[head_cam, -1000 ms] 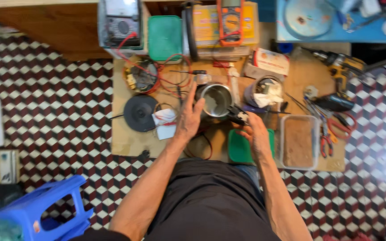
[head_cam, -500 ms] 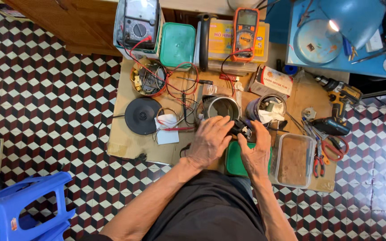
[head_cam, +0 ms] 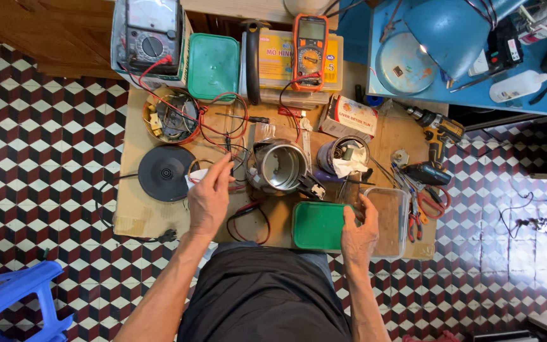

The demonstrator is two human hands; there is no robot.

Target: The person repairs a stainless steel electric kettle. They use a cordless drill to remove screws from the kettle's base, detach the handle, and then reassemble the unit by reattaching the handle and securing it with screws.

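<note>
Seen from the head camera only: left hand [head_cam: 209, 199] raised over the cardboard work sheet [head_cam: 135, 209], fingers pinched lightly together near the red and black test leads [head_cam: 248, 218], apparently on a thin wire, though what is held cannot be made out. Right hand [head_cam: 359, 235] resting at the near edge, fingers loosely spread across the corner where the green lid [head_cam: 318, 226] meets the clear plastic tub [head_cam: 384, 218], touching rather than clamped on either.

Steel kettle body [head_cam: 280, 166] lying tipped on its side between the hands, mouth toward the viewer, likely so the inside and base wiring stay reachable. Black round kettle base [head_cam: 164, 173] set apart to the left, cord trailing off the sheet onto the tiled floor. Orange multimeter [head_cam: 310, 43] propped at the back on a yellow box, display facing the seat for easy reading; analogue meter [head_cam: 150, 35] likewise. Pliers and cordless drill [head_cam: 435, 130] grouped on the right, within reach of the right hand.
</note>
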